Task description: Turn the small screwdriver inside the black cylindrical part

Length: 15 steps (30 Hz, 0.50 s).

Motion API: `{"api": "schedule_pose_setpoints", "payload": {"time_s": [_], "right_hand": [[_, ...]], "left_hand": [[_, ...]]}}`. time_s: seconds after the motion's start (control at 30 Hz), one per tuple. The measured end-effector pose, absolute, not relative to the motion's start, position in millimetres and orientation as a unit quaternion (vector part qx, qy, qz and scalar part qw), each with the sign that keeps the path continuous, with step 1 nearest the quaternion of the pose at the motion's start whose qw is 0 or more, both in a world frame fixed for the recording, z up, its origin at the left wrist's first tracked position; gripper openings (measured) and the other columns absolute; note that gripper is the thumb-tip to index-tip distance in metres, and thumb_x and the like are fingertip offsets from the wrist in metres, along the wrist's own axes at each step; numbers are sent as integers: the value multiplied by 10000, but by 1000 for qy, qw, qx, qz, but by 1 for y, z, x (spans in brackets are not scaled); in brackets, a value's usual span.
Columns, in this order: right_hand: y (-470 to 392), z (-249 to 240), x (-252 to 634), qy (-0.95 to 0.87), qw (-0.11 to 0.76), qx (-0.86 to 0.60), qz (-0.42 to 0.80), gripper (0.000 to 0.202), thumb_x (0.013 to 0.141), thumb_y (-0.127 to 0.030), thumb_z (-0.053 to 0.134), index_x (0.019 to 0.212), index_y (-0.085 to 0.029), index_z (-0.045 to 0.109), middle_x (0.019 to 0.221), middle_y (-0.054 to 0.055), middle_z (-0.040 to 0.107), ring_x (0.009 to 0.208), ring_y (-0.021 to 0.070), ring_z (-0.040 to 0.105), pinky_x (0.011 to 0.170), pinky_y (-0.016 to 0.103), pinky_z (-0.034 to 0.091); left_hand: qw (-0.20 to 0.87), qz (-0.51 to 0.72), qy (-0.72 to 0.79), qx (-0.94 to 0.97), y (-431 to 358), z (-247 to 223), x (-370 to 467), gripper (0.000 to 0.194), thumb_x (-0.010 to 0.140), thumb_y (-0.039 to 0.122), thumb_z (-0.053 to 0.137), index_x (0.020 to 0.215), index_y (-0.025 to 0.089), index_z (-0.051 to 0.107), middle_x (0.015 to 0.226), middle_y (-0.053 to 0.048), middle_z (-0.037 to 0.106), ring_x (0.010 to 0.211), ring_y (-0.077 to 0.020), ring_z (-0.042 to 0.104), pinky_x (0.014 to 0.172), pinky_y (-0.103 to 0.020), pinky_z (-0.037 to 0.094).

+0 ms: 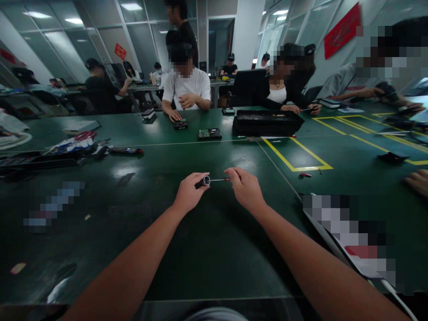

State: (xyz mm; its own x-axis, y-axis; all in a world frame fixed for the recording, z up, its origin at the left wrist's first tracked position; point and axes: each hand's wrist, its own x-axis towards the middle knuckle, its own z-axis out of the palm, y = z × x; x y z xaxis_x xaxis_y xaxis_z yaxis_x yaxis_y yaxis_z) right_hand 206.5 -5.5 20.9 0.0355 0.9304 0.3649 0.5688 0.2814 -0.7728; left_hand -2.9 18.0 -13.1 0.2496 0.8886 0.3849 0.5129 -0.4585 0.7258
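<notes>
No lettering, brand or number can be read. The red banner [343, 31] and red diamond sign [120, 51] perhaps carry characters, too blurred to tell; the sheet [329, 218] by the desk's [214, 258] near right corner is pixelated over.

The table [207, 258] is deep green, crossed by a thin pale seam [160, 144] and marked at right with yellow tape [312, 169] in rectangles. The tube [203, 181] is black with a silvery rim; the screwdriver [219, 180] has a silvery shaft and a handle that looks red, though little of it shows. The bin [264, 128] is plain black, the drive [209, 133] green and black. The scissors [87, 135] have red handles. One shirt [199, 91] is plain white, the cable [397, 296] white too, and the poster [343, 32] red with a darker pattern.
</notes>
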Motion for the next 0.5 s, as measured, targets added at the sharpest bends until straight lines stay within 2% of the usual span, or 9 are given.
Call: {"api": "schedule_pose_setpoints", "payload": {"time_s": [0.13,0.23,0.4,0.5], "right_hand": [[-8,19,205,-674,460,-530,231,265,967,-339,475,1164,-214,600,781,15,684,646,189,622,633,322,445],[-10,20,205,-685,458,-516,236,231,965,-316,469,1136,-221,592,808,14,677,719,193,639,669,317,450],[-6,20,206,-671,437,-559,215,330,1006,-435,413,937,-233,666,742,18,675,641,191,611,609,318,404],[-6,17,205,-670,449,-546,227,271,988,-384,442,1089,-227,639,765,15,679,631,188,605,617,324,425]], "left_hand": [[235,404,468,750,17,-11,-3,428,851,115,723,1257,247,694,1228,-68,695,1163,-240,638,1081,-468,492],[229,407,475,746,18,-9,-4,425,848,108,723,1254,232,698,1217,-74,699,1152,-241,643,1073,-458,498],[220,407,468,753,20,-12,-6,432,846,127,730,1261,243,694,1230,-71,700,1165,-242,640,1082,-463,484],[217,399,471,757,21,-14,-6,431,844,134,732,1258,248,696,1226,-70,704,1165,-248,638,1073,-470,483]]}}
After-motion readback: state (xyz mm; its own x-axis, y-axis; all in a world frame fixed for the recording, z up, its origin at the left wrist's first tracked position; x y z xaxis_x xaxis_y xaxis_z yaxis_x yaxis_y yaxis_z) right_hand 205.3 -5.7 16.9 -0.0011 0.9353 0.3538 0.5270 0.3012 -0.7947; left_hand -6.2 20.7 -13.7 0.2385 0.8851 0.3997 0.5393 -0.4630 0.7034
